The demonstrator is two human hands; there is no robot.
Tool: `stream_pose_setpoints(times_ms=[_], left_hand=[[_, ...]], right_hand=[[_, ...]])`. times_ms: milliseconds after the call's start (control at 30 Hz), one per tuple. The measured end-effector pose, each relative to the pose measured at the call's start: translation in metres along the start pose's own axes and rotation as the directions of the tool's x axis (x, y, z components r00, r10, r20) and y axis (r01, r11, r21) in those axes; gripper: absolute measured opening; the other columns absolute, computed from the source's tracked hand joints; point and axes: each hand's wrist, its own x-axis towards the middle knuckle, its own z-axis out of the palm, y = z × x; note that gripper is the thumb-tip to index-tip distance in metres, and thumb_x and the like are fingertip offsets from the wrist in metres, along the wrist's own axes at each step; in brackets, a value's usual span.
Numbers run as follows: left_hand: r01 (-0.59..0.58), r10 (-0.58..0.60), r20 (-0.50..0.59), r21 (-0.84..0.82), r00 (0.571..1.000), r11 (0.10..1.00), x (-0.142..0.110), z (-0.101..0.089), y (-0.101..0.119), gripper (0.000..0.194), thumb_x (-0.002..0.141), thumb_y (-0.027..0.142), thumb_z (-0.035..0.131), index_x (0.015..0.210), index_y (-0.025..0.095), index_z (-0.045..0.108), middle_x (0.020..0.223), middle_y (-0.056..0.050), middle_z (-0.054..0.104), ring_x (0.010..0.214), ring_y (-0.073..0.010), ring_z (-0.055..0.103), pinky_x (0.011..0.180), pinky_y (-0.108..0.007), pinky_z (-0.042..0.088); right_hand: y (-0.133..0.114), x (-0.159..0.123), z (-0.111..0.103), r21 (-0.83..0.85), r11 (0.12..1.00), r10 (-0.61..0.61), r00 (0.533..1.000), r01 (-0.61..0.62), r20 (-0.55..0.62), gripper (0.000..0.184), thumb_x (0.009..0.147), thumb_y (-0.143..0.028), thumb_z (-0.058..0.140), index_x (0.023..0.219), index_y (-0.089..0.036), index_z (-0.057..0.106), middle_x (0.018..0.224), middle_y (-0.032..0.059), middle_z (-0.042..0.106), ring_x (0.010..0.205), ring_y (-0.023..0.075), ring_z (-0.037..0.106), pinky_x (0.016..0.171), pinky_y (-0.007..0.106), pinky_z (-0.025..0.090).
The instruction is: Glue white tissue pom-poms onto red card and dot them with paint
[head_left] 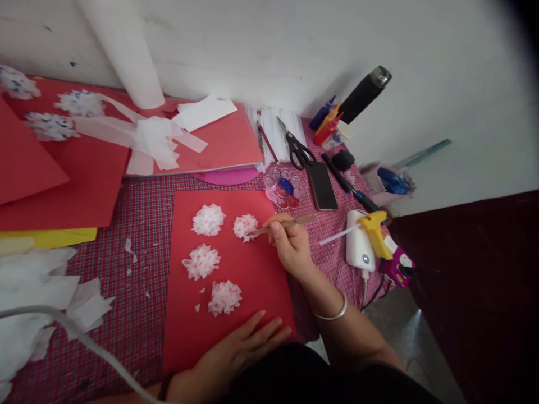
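Observation:
Between the fingers of my right hand (291, 242) is a thin paintbrush (290, 223). Its tip touches the edge of a white paper flower with pink dabs (244, 225). That flower is on a red sheet (252, 275), along with a flower at upper left (209, 219), one below it (201, 262) and one lower down (224, 297). My left hand (240, 348) lies flat with fingers spread on the sheet's near edge, holding nothing. Just beyond the sheet sits a clear paint palette (283, 188) with blue and pink paint.
Scissors (296, 148), a phone (322, 186), paint bottles (328, 128) and a black flask (364, 94) stand or lie at the back right. A yellow glue gun (374, 230) rests by a white power bank (357, 241). White paper scraps (37, 292) cover the left; a grey cable (84, 339) crosses the foreground.

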Motion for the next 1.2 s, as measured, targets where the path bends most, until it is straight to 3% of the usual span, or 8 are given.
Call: stream_pose_setpoints(times_ms=[67,233,500,667,867,1000,1100,1200], left_hand=[[0.012,-0.013,-0.017,-0.056,1.000,0.998,0.000,0.002,0.001,0.054,0.094,0.048,0.038,0.149,0.049,0.039,0.162,0.018,0.024,0.152,-0.0132,0.020,0.126,-0.036,0.023],[0.050,-0.072,-0.085,-0.235,0.994,0.971,0.000,0.008,0.006,0.062,0.085,0.041,0.056,0.146,0.040,0.047,0.162,0.012,0.027,0.152,-0.0168,0.020,0.123,-0.032,0.029],[0.067,-0.107,-0.112,-0.320,0.988,0.945,0.000,0.009,0.007,0.063,0.083,0.039,0.058,0.146,0.037,0.049,0.163,0.010,0.027,0.153,-0.0174,0.016,0.122,-0.033,0.031],[0.053,-0.075,-0.070,-0.276,0.995,0.960,0.001,0.008,0.005,0.060,0.087,0.042,0.054,0.147,0.040,0.046,0.162,0.014,0.028,0.153,-0.0169,0.015,0.125,-0.034,0.025],[0.065,-0.084,-0.068,-0.246,0.994,0.967,0.004,0.002,0.001,0.059,0.086,0.038,0.054,0.145,0.040,0.050,0.159,0.017,0.032,0.151,-0.0158,0.021,0.124,-0.032,0.027],[0.038,-0.065,-0.094,-0.267,0.993,0.963,0.003,0.002,-0.001,0.066,0.080,0.044,0.059,0.144,0.037,0.051,0.160,0.013,0.032,0.151,-0.0186,0.022,0.124,-0.032,0.027],[0.051,-0.075,-0.102,-0.220,0.992,0.974,0.003,0.001,-0.003,0.062,0.083,0.042,0.056,0.145,0.040,0.049,0.160,0.014,0.033,0.149,-0.0165,0.026,0.122,-0.031,0.030],[0.024,-0.035,-0.103,-0.100,0.994,0.995,0.004,0.002,-0.004,0.058,0.092,0.040,0.043,0.150,0.039,0.042,0.161,0.013,0.031,0.148,-0.0150,0.030,0.123,-0.036,0.027]], right_hand=[[-0.001,-0.001,-0.001,0.002,1.000,-0.004,1.000,0.004,-0.018,0.037,0.102,-0.044,0.044,0.083,-0.021,0.065,0.070,0.0011,0.059,0.058,0.0132,0.053,0.059,0.028,0.043],[0.000,0.001,-0.001,-0.047,0.998,-0.026,0.994,0.031,0.109,0.037,0.102,-0.042,0.044,0.082,-0.021,0.067,0.074,0.0032,0.064,0.062,0.0144,0.057,0.062,0.029,0.045],[0.000,-0.002,0.002,-0.001,1.000,-0.010,0.999,0.010,0.034,0.037,0.101,-0.044,0.046,0.081,-0.020,0.066,0.069,0.0015,0.060,0.056,0.0135,0.054,0.057,0.028,0.043],[0.001,0.000,0.003,-0.034,0.996,-0.073,0.990,0.078,0.118,0.034,0.101,-0.040,0.047,0.080,-0.022,0.068,0.072,0.0022,0.064,0.062,0.0146,0.059,0.063,0.029,0.047],[0.007,0.003,0.002,-0.058,0.998,-0.004,1.000,0.005,0.026,0.032,0.099,-0.040,0.049,0.081,-0.020,0.066,0.069,0.0023,0.062,0.061,0.0153,0.058,0.061,0.029,0.046],[-0.005,-0.003,0.004,0.047,0.998,0.027,1.000,-0.027,0.010,0.024,0.098,-0.037,0.054,0.087,-0.020,0.067,0.068,0.0005,0.060,0.056,0.0129,0.055,0.056,0.027,0.044],[-0.017,0.000,0.006,0.119,0.992,0.037,0.999,-0.039,0.020,0.017,0.097,-0.033,0.055,0.096,-0.021,0.067,0.069,-0.0002,0.062,0.057,0.0129,0.057,0.056,0.026,0.046],[-0.025,0.013,0.010,-0.001,0.999,-0.035,0.994,0.035,0.099,0.018,0.098,-0.030,0.052,0.102,-0.022,0.068,0.082,0.0034,0.070,0.071,0.0161,0.065,0.065,0.030,0.051]])
